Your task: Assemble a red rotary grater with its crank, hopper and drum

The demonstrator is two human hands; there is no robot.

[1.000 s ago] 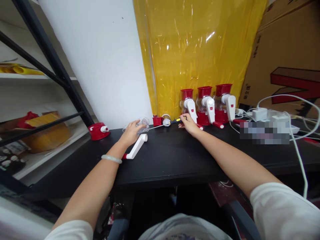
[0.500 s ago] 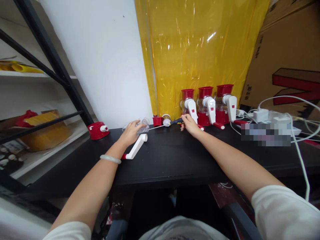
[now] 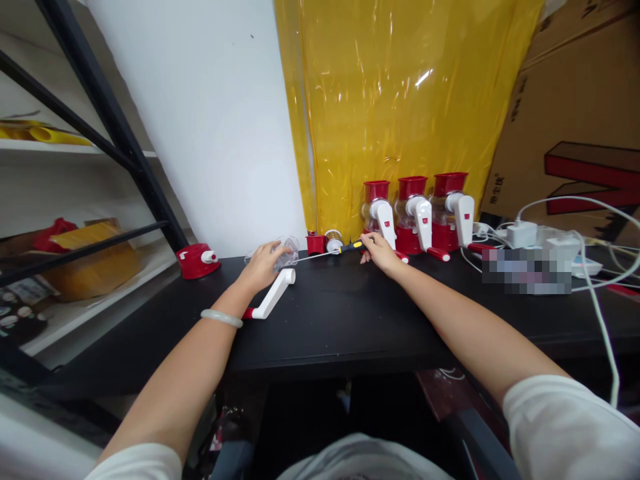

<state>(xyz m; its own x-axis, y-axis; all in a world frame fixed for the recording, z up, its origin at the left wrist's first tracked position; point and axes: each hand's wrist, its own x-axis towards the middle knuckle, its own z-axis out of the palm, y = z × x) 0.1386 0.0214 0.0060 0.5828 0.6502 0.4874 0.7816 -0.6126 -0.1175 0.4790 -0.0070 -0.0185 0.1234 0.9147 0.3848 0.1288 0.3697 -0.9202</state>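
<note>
My left hand (image 3: 265, 265) is closed around a clear plastic housing (image 3: 289, 252) lying on the black table. In my right hand (image 3: 379, 252) is a screwdriver (image 3: 350, 247) with a black and yellow handle. Its long shaft points left, with the tip at the clear housing; whether it touches a screw cannot be made out. A white crank handle (image 3: 273, 295) with a red grip lies just below my left hand. Behind the shaft sit a small red hopper part (image 3: 315, 244) and a round metal-and-white drum (image 3: 333, 241).
Three assembled red and white rotary graters (image 3: 414, 213) stand at the back right. A red base (image 3: 197, 261) rests at the table's left end. White chargers and cables (image 3: 523, 233) spread over the right side. A black metal shelf frame (image 3: 120, 133) rises at left.
Both hands stay almost in place. The screwdriver's handle has turned, so more yellow shows on it, and the view has shifted slightly.
</note>
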